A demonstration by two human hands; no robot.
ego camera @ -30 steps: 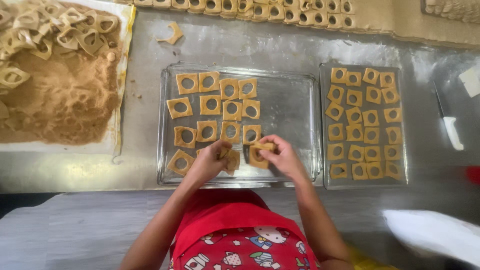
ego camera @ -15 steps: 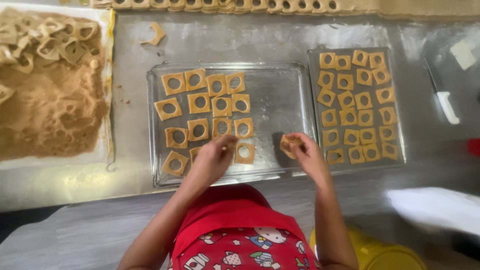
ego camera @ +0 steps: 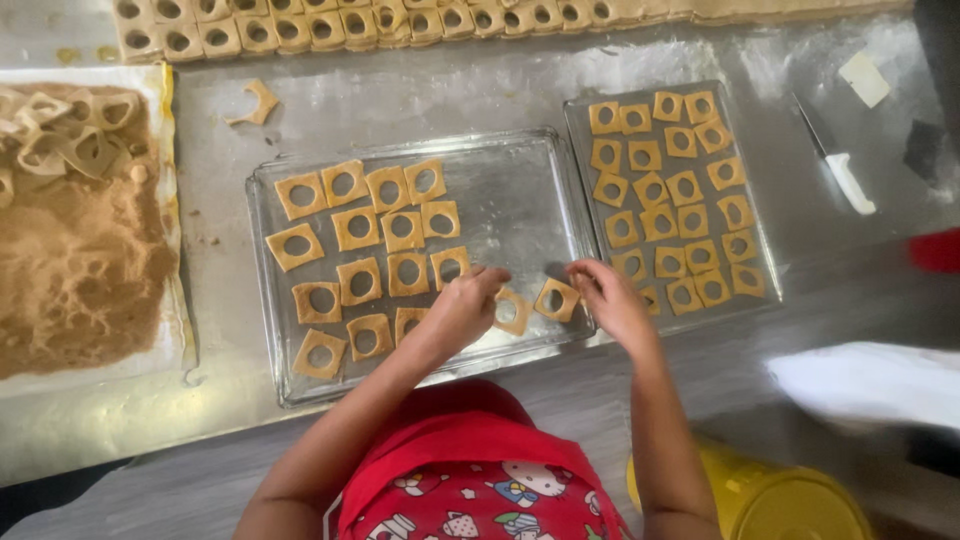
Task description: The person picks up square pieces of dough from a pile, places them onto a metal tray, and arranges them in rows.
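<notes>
Glass baking tray (ego camera: pixel 520 180) on a steel worktop (ego camera: pixel 480 90), flat tan square dough pieces with round holes filling its left part, left hand (ego camera: pixel 465 305) pinching one ringed square (ego camera: pixel 512 312) at the tray's front edge, right hand (ego camera: pixel 610 300) fingertips gripping another square (ego camera: pixel 556 298) just right of it, second tray (ego camera: pixel 760 250) of squares beside.

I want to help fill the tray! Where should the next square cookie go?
Probably in the bare right part of the glass tray. The right hand is at one dough square in the bottom row, and the space above is free.
</notes>
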